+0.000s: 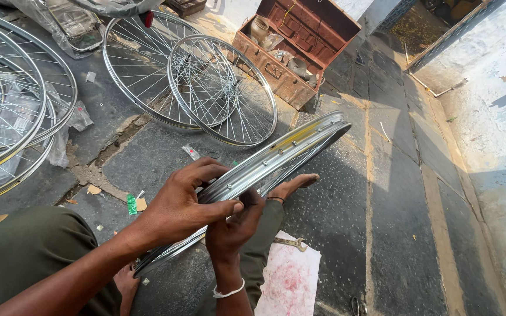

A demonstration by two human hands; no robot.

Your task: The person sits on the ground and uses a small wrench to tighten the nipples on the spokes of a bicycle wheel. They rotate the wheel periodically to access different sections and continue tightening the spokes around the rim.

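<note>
With the left hand (177,205) clamped over the bare rim (276,158) and the right hand (232,228) seemingly gripping beneath, a loosened hold could drop it onto the foot (297,184).

Left hand (180,205) and right hand (232,225) around a bare chrome bicycle rim (282,155), spoked wheels (221,88) beyond.

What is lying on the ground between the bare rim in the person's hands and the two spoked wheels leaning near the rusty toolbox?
In the head view, mostly bare paving with one small scrap of wrapper lies between the rim and the spoked wheels.
</note>
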